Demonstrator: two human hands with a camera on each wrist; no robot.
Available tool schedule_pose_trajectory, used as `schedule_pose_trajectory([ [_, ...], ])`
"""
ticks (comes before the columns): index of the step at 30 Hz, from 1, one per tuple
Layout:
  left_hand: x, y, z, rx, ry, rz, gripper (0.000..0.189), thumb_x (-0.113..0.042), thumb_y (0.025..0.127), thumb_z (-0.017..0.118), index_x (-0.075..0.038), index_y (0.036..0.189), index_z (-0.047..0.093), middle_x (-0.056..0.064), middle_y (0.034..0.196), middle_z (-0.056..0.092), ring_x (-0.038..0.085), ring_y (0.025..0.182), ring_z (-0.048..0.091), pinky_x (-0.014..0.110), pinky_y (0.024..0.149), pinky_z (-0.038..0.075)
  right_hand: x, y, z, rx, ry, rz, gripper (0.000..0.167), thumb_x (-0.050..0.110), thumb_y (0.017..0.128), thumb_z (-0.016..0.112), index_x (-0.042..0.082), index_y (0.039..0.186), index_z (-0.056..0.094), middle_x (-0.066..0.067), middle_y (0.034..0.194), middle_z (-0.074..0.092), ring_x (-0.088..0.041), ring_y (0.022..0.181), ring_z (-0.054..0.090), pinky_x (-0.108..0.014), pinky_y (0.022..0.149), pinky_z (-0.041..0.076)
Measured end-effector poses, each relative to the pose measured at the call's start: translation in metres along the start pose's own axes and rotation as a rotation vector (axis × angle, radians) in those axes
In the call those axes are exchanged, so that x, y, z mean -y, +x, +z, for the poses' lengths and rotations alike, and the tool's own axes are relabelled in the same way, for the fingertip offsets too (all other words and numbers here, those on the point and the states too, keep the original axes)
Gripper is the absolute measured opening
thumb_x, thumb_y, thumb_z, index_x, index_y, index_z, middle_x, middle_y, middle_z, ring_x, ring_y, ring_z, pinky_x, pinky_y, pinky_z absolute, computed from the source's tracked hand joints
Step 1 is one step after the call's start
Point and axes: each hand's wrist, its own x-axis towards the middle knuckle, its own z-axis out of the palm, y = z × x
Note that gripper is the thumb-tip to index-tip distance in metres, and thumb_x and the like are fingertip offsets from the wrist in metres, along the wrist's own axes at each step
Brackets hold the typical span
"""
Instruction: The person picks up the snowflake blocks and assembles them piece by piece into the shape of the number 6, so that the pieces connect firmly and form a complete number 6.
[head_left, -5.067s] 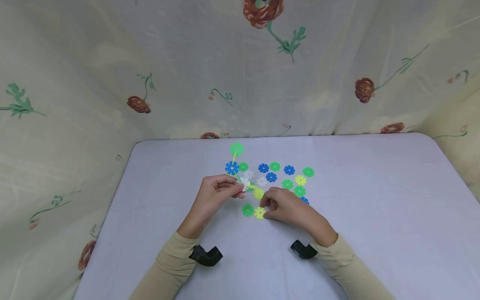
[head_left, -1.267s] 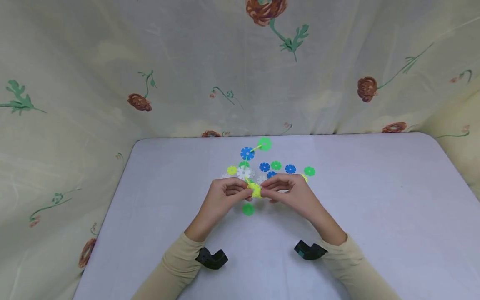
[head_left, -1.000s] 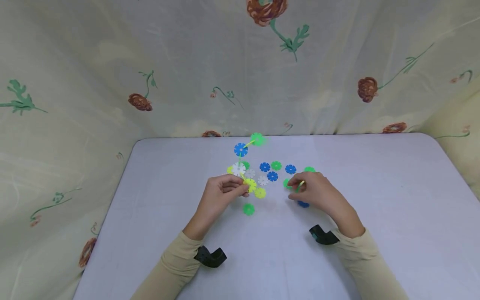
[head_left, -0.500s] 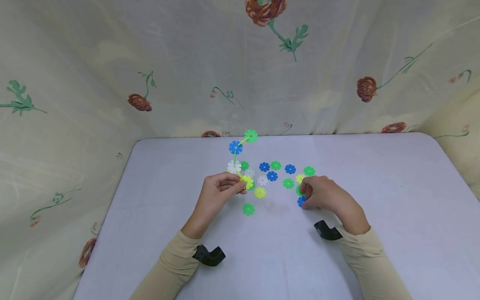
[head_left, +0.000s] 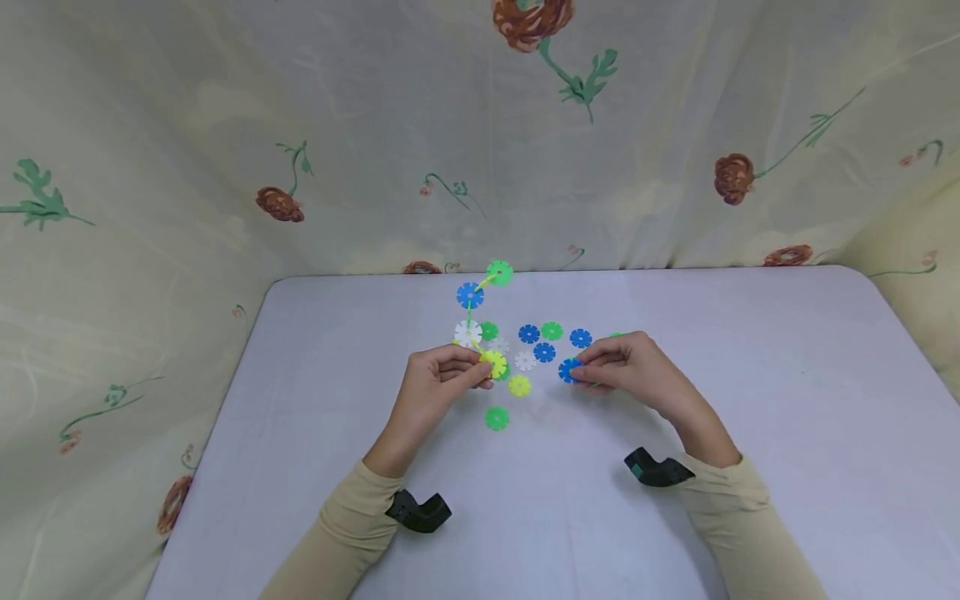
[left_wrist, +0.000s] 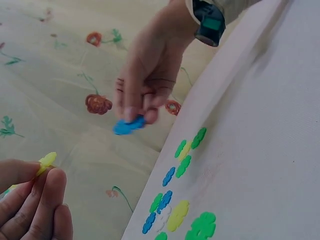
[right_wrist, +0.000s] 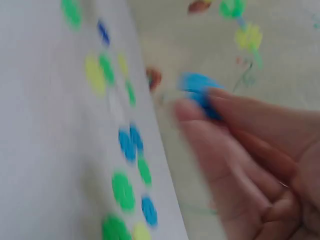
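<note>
L hand (head_left: pixel 442 379) pinches the yellow disc (head_left: pixel 494 364) at the near end of the chain (head_left: pixel 470 295); R hand (head_left: pixel 633 371) pinches the blue disc (head_left: pixel 569 371), raised over the desk (head_left: pixel 750 375), apart from yellow — prob. best to brace L hand, turn blue edge-on, slot it in square w/o bending the chain

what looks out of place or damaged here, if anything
Nothing stands out: the left hand pinches a linked chain by a yellow disc, the right hand holds a blue disc, and the loose discs show no clear damage.
</note>
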Motion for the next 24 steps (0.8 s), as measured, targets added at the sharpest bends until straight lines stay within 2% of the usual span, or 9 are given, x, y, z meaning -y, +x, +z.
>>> schedule_pose_trajectory([
  [4,-0.001,-0.001,0.001,-0.001,-0.013,-0.006,0.013,-0.012,0.094,0.076,-0.001,0.101,0.075,0.027,0.098,0.076,0.049,0.095,0.074,0.031,0.087,0.062,0.007,0.0,0.009,-0.042,0.16,-0.035,0.028,0.012,0.095,0.075,-0.007,0.116,0.073,-0.016,0.099,0.08,-0.029,0.091,0.08,-0.042,0.081,0.065],
  [7,-0.002,-0.001,0.001,-0.004,-0.016,-0.01,0.013,-0.012,0.094,0.077,-0.001,0.101,0.075,0.027,0.098,0.076,0.05,0.095,0.073,0.031,0.087,0.062,0.013,-0.001,0.017,-0.068,0.178,-0.091,0.025,0.011,0.094,0.076,-0.004,0.114,0.075,-0.016,0.1,0.08,-0.025,0.092,0.08,-0.04,0.081,0.065],
  [10,-0.002,-0.001,0.001,-0.001,-0.017,-0.008,0.014,-0.012,0.094,0.077,-0.001,0.102,0.075,0.027,0.098,0.076,0.044,0.092,0.076,0.033,0.088,0.063,0.02,-0.005,0.027,-0.135,0.102,-0.204,0.019,0.012,0.092,0.078,0.002,0.108,0.079,-0.013,0.101,0.08,-0.015,0.088,0.078,-0.032,0.078,0.065],
  [14,-0.001,-0.001,0.001,0.012,-0.026,0.003,0.016,-0.013,0.094,0.076,0.0,0.102,0.074,0.03,0.099,0.075,0.04,0.09,0.077,0.037,0.088,0.063,0.029,-0.008,0.042,-0.267,-0.074,-0.399,0.015,0.01,0.088,0.082,0.012,0.103,0.082,-0.004,0.098,0.081,-0.005,0.086,0.073,-0.023,0.072,0.062],
  [19,-0.002,-0.002,0.001,0.025,-0.036,0.011,0.016,-0.014,0.095,0.076,0.0,0.102,0.073,0.032,0.1,0.074,0.036,0.088,0.077,0.034,0.087,0.063,0.03,-0.009,0.055,-0.355,-0.228,-0.581,0.021,0.006,0.085,0.085,0.015,0.103,0.083,0.001,0.097,0.081,-0.009,0.086,0.076,-0.019,0.072,0.061],
  [24,-0.002,-0.002,0.002,0.036,-0.043,0.013,0.015,-0.013,0.096,0.075,0.0,0.102,0.074,0.031,0.099,0.074,0.04,0.089,0.076,0.033,0.087,0.063,0.029,-0.007,0.061,-0.376,-0.272,-0.695,0.024,0.001,0.081,0.085,0.009,0.104,0.082,-0.003,0.096,0.082,-0.016,0.085,0.079,-0.017,0.075,0.06],
])
